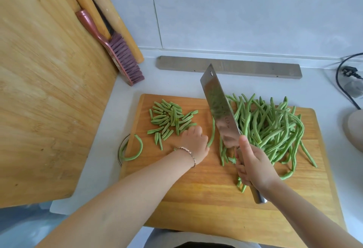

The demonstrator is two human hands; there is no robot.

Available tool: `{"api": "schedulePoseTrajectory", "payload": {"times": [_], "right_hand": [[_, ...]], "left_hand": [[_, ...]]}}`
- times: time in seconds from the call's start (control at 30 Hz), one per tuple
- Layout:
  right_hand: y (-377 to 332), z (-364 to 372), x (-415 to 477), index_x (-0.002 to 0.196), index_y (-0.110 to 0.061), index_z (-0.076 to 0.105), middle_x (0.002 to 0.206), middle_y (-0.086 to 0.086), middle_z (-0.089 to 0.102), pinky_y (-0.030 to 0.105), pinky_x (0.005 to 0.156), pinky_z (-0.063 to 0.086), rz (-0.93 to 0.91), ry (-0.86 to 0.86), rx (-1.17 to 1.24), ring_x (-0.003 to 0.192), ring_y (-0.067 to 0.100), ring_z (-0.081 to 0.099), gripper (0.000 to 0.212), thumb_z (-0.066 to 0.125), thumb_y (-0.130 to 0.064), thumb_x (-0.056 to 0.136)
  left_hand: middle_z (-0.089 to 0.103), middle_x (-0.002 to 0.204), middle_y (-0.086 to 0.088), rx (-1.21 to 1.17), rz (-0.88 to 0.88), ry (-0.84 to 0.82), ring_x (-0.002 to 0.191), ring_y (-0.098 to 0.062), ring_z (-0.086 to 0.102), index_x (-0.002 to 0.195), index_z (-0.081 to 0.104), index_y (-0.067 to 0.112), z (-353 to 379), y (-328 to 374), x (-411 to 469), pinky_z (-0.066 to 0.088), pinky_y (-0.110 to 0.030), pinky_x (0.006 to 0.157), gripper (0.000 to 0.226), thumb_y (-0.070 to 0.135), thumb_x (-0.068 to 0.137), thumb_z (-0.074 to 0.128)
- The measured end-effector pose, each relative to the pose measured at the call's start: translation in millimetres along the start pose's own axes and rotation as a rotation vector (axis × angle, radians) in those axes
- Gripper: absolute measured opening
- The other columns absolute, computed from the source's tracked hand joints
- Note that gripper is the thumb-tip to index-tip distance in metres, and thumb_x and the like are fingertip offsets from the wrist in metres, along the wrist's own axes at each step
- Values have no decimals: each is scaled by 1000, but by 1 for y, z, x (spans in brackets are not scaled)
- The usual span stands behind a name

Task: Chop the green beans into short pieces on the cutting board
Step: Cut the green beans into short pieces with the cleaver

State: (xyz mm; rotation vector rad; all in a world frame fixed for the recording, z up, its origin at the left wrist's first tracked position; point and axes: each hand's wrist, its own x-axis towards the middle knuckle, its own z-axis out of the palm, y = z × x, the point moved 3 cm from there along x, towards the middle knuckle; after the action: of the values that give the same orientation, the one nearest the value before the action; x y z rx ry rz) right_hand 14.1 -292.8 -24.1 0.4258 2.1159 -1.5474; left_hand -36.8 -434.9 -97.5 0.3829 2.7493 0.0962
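Observation:
A wooden cutting board (206,192) lies on the white counter. At its far left sits a heap of short cut bean pieces (170,120). A big tangle of long whole green beans (273,127) covers its right half. My left hand (194,143) rests on the board beside the cut pieces, fingers curled around the near end of one long bean (212,129). In my right hand (253,169) is the handle of a steel cleaver (220,108), its blade tilted up between that bean and the tangle. One curved bean (135,151) lies at the board's left edge.
A large wooden board (49,90) leans at the left with a pink brush (121,55) and rolling pins behind it. A grey strip (229,68) lies along the back wall. A black cable and plug (347,76) sit at the right, beside a rounded beige object (354,127).

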Motion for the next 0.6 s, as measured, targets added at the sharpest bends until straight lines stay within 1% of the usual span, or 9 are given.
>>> {"api": "schedulePoseTrajectory", "payload": {"times": [0.07, 0.13, 0.23, 0.3, 0.37, 0.43, 0.5, 0.57, 0.6], "right_hand": [[0, 1, 0, 65, -13, 30, 49, -2, 23, 22, 42, 18, -5, -4, -21, 41, 13, 19, 57, 31, -70, 75], [0, 1, -1, 64, -14, 29, 48, -3, 23, 20, 40, 19, 2, -7, -22, 40, 12, 19, 56, 31, -69, 75], [2, 3, -2, 64, -16, 28, 47, -4, 23, 20, 40, 18, 27, -17, 6, 41, 12, 19, 53, 32, -66, 77], [1, 6, -2, 65, -16, 26, 48, -4, 21, 22, 41, 17, 38, -32, 17, 41, 12, 17, 50, 32, -63, 82], [-1, 9, -2, 66, -15, 26, 49, -3, 21, 22, 40, 17, 40, -45, 17, 40, 11, 17, 49, 31, -59, 88], [-2, 11, -3, 67, -15, 26, 49, -3, 21, 21, 38, 17, 37, -52, 17, 40, 11, 17, 47, 31, -57, 89], [-2, 10, -3, 67, -15, 27, 49, -4, 21, 21, 39, 17, 32, -53, 16, 40, 11, 18, 49, 31, -59, 87], [-3, 6, -3, 68, -13, 30, 50, -2, 21, 23, 41, 18, 23, -47, 22, 42, 12, 18, 53, 32, -65, 81], [-3, 2, -3, 69, -13, 32, 51, -1, 22, 23, 42, 18, 23, -38, 32, 42, 12, 19, 54, 33, -66, 79]], "left_hand": [[49, 115, -4, -35, 77, -24, 109, -21, 44, 110, 57, 13, -6, 0, -16, 37, -35, 92, 38, 41, 96, 36], [54, 108, -4, -147, 13, 162, 100, -21, 51, 106, 59, 12, -11, -19, -32, 44, -33, 86, 33, 38, 94, 43], [53, 110, -13, -241, -404, 521, 100, -32, 51, 110, 58, 7, -7, -72, -60, 44, -40, 82, 37, 22, 78, 68], [42, 123, -14, -340, -731, 352, 112, -33, 38, 123, 45, 6, 4, -108, -74, 34, -41, 94, 54, 33, 80, 65], [39, 126, -13, -302, -882, 136, 116, -31, 34, 123, 43, 7, 12, -128, -81, 31, -39, 97, 56, 45, 84, 56], [46, 119, -12, -160, -814, 49, 111, -30, 39, 114, 53, 9, 20, -134, -83, 33, -39, 93, 43, 43, 89, 50], [60, 87, -11, -16, -545, 238, 83, -29, 53, 90, 63, 6, 18, -128, -78, 42, -37, 75, 21, 27, 84, 64], [44, 44, 0, -25, -335, 395, 39, -20, 43, 69, 58, 7, -1, -111, -76, 37, -22, 46, 22, 17, 73, 77], [35, 39, 5, -94, -302, 390, 32, -18, 34, 69, 53, 8, -13, -100, -72, 26, -15, 38, 24, 19, 78, 73]]}}
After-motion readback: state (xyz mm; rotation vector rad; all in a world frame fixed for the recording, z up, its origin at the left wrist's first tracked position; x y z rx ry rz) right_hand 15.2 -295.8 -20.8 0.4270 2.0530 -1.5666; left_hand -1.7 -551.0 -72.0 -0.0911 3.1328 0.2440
